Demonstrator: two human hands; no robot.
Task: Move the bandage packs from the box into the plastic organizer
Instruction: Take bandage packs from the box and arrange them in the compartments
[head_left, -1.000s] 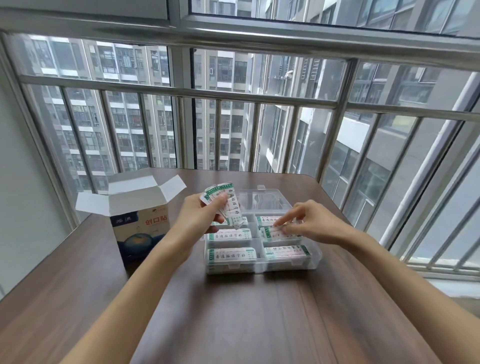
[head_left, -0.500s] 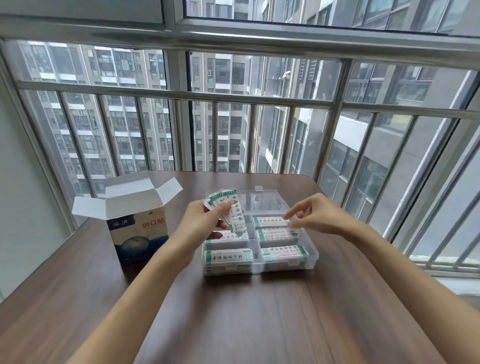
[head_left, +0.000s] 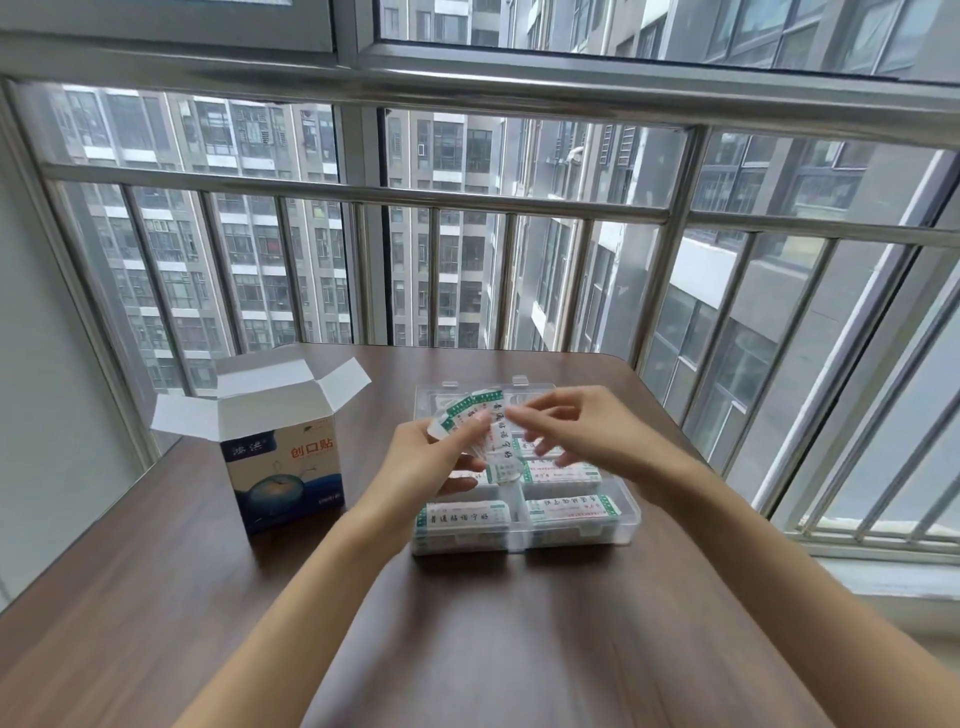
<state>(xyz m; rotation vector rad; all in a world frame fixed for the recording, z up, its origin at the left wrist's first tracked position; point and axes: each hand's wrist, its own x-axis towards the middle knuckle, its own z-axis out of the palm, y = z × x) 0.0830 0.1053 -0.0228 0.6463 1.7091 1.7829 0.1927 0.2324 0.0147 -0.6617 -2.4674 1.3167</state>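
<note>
So the left hand (head_left: 431, 462) has a small bunch of bandage packs (head_left: 485, 431) pinched between thumb and fingers, held up over the far-left part of the clear plastic organizer (head_left: 626, 525) on the bench (head_left: 467, 649). The right hand (head_left: 582, 431) is right beside that bunch with fingers loosely spread, fingertips reaching at the top pack; it's a bit blurry so can't tell if it's actually touching. More packs already lie flat in the organizer's near compartments, below both hands. The open cardboard box (head_left: 283, 467) stands off to the left, apart from the hands.
</note>
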